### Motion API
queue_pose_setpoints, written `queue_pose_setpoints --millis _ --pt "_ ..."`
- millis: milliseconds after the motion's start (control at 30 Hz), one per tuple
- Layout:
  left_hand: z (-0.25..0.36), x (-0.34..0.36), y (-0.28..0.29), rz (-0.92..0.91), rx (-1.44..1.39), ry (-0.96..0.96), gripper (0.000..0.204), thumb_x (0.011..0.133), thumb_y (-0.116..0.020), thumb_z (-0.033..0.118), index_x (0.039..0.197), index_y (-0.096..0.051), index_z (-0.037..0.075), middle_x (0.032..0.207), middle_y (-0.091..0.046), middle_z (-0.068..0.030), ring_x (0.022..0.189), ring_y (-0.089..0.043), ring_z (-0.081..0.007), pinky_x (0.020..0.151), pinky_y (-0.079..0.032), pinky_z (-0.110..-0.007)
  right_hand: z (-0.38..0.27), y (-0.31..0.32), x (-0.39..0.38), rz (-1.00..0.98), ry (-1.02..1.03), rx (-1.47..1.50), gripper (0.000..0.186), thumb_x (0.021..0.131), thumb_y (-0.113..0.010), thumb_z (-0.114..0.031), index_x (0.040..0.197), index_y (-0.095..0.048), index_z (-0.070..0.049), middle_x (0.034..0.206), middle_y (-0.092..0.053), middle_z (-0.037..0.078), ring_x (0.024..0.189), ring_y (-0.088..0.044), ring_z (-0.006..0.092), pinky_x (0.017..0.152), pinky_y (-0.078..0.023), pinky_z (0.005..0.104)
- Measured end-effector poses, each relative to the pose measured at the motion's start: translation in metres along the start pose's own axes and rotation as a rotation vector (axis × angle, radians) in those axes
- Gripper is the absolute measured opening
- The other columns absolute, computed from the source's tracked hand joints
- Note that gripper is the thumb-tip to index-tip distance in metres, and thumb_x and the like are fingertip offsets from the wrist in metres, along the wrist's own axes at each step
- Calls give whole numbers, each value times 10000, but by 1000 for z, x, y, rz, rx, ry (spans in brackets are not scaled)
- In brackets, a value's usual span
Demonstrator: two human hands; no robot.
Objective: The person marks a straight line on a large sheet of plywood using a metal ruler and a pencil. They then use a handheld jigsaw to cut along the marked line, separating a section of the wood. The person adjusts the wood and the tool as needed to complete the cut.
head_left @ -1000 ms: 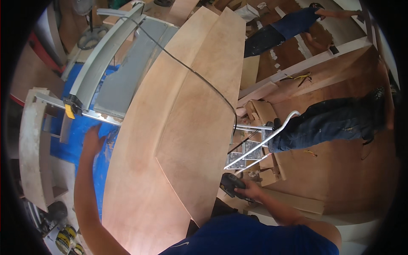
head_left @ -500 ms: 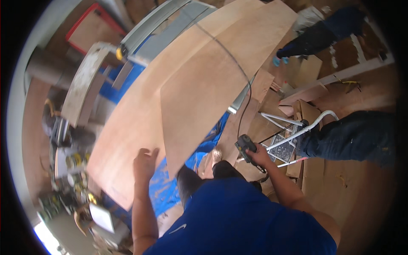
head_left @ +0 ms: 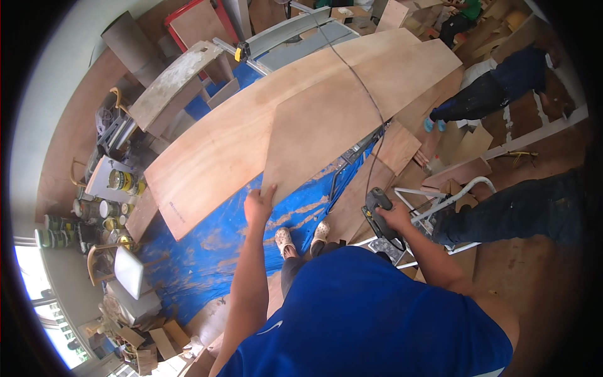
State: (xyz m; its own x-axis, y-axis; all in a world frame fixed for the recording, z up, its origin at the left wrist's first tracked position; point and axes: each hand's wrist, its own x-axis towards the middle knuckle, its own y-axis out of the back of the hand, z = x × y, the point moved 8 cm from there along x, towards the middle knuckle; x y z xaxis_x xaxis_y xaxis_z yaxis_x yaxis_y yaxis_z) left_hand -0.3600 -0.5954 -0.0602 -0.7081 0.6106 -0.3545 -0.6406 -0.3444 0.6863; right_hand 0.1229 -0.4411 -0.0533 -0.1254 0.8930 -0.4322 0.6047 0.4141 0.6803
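Note:
My left hand [head_left: 257,206] is closed at the near corner of a cut plywood sheet [head_left: 326,119], thumb up along the edge; fingers underneath are partly hidden. That sheet overlaps a larger, longer plywood sheet [head_left: 220,151] lying on the table saw. In my right hand [head_left: 396,217], held off to the side of the sheets, is a dark, corded handheld power tool [head_left: 379,207]; its exact kind does not show. Its black cable [head_left: 358,75] runs up across both sheets toward the far side.
Blue tarp [head_left: 207,267] covers the floor near my feet. Paint cans [head_left: 122,181] and a chair [head_left: 129,270] stand left. A white step stool [head_left: 465,191] is close on my right, beside a person's leg [head_left: 515,210]. Another person [head_left: 502,85] bends at far right.
My left hand was open over the larger sheet and has come to the upper sheet's corner. The power tool stays in my right hand. The view has shifted, showing more tarp.

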Motion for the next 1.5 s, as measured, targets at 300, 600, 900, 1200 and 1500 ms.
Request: queue_pose_setpoints --millis 300,600,900,1200,1500 --pt "-236 -137 147 128 -87 156 489 940 -756 415 818 -659 -49 603 -614 -123 530 -601 -195 517 -476 -385 -1 -16 -7 131 -9 184 353 860 -833 -305 1025 -750 -4 761 -722 139 630 -690 258 593 -531 403" --pt "-464 -363 176 272 -78 475 623 1038 -603 521 675 -567 17 506 -472 -36 483 -490 -138 482 -375 -388 8 10 28 125 -79 95 290 909 -819 -270 975 -674 -28 640 -589 29 447 -515 134 408 -394 323" --pt "-440 -504 50 383 -370 902 799 1041 -491 647 1354 -639 -73 1215 -701 -155 1111 -617 -226 988 -480 -361 -9 60 61 -171 121 -68 309 909 -819 -270 1019 -684 -14 657 -612 12 484 -534 109 444 -410 303" --pt "-338 -422 74 637 595 629 693 1086 -407 558 1291 -670 -49 1251 -702 -240 1175 -630 -451 1035 -464 -499 -28 90 119 -311 293 -394 414 864 -834 -336 1067 -722 7 803 -722 142 690 -672 228 662 -520 368" --pt "-12 -27 -36 -9 132 129 581 1033 -549 565 960 -779 36 989 -734 -280 991 -698 -475 883 -545 -519 -35 105 133 -376 196 -262 418 859 -841 -324 1066 -730 22 847 -763 160 755 -723 233 716 -555 391"
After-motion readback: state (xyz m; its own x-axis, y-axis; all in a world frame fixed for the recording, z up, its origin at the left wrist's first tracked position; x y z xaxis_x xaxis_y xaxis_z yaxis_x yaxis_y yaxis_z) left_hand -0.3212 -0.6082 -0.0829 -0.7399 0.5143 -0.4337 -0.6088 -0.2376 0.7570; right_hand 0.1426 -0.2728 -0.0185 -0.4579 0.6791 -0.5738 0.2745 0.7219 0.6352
